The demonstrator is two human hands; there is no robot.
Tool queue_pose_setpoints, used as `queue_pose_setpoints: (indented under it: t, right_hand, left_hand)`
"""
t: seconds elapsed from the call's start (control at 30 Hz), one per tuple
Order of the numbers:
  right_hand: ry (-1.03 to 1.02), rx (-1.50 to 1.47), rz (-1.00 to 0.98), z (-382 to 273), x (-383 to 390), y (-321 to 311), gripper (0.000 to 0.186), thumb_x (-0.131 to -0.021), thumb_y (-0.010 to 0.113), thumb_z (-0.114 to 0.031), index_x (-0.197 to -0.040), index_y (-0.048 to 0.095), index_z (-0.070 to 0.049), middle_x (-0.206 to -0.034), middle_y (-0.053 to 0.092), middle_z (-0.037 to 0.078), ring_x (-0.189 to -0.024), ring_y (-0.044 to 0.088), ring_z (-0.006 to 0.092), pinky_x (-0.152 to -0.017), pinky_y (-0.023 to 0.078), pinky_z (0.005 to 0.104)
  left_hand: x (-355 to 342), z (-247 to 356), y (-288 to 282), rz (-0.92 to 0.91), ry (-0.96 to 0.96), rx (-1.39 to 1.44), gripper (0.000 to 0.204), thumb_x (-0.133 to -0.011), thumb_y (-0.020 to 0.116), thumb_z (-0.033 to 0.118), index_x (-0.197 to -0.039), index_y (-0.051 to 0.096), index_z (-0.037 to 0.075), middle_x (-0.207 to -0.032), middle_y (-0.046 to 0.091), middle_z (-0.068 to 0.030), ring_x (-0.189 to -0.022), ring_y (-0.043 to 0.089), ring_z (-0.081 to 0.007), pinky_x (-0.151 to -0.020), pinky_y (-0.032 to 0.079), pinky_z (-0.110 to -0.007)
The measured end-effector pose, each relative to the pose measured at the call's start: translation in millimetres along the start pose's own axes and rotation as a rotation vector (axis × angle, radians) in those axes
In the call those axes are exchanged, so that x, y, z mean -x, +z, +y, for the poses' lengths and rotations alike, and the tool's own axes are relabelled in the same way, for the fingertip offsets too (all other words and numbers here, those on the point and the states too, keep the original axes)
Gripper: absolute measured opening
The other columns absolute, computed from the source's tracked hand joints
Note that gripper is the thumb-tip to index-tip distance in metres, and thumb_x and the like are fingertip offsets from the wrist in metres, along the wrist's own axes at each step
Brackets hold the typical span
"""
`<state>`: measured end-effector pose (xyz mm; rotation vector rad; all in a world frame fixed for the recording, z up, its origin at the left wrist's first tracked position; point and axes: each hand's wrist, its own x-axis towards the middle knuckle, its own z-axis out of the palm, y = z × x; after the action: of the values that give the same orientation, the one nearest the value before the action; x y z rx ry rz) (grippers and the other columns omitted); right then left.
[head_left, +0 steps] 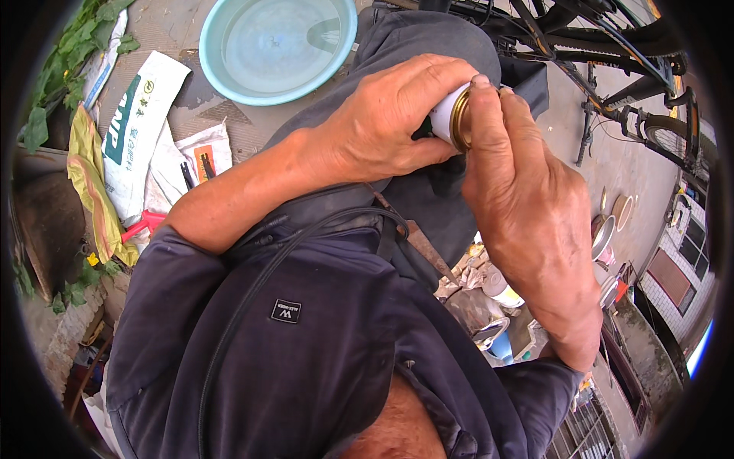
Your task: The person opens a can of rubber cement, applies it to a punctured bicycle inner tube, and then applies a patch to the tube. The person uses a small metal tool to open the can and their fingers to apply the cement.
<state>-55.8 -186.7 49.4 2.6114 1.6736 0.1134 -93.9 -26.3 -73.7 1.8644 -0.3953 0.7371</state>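
White can (441,120) sits, in the head view, over the dark trousers (432,37), held between both hands. The left hand (382,115) wraps its body, fingers above and thumb below, likely to keep it steady; the right hand (527,168) closes narrowly over the gold rim (459,121), probably bracing that end, though its thumb is hidden and the exact grip is hard to tell. A pale blue basin (212,70) rests beside the leg, perhaps for easy reach.
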Motion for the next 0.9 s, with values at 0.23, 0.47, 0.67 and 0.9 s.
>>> queue_pose_setpoints:
  t: [0.23,0.47,0.67,0.9]
  right_hand:
    - [0.018,0.075,-0.054,-5.7,2.5,4.6,0.064,-0.082,0.064,0.001,-0.142,0.043,0.001,-0.126,0.058,0.025,-0.076,0.069,0.0338,-0.061,0.058,0.0386]
    - [0.046,0.063,-0.014,-9.3,3.9,7.4,0.068,-0.079,0.062,0.004,-0.144,0.041,0.002,-0.127,0.058,0.026,-0.076,0.069,0.0349,-0.063,0.058,0.0390]
    - [0.087,-0.068,0.026,-5.0,4.7,3.3,0.070,-0.076,0.060,0.011,-0.143,0.043,0.002,-0.127,0.060,0.024,-0.087,0.071,0.0344,-0.067,0.059,0.0398]
    - [0.218,-0.358,0.187,0.5,13.8,1.8,0.038,-0.089,0.058,0.008,-0.126,0.059,0.005,-0.106,0.072,0.019,-0.090,0.074,0.0273,-0.074,0.059,0.0337]
  left_hand:
    - [0.7,-1.8,0.8,0.019,0.011,0.003,0.060,-0.071,0.085,0.009,-0.122,0.057,-0.004,-0.114,0.066,-0.0198,-0.101,0.068,-0.0337,-0.084,0.056,-0.036]
    - [0.8,1.4,2.4,0.034,-0.017,-0.015,0.060,-0.070,0.085,0.007,-0.122,0.057,-0.003,-0.114,0.066,-0.0175,-0.100,0.068,-0.0321,-0.084,0.056,-0.035]
    - [0.6,4.4,0.2,0.016,-0.024,-0.029,0.066,-0.066,0.086,0.006,-0.125,0.057,-0.002,-0.115,0.066,-0.0173,-0.101,0.068,-0.0317,-0.085,0.056,-0.034]
    - [1.9,5.3,-1.6,-0.019,-0.091,0.028,0.069,-0.063,0.086,0.004,-0.125,0.057,-0.001,-0.119,0.066,-0.0165,-0.106,0.067,-0.0309,-0.090,0.054,-0.035]
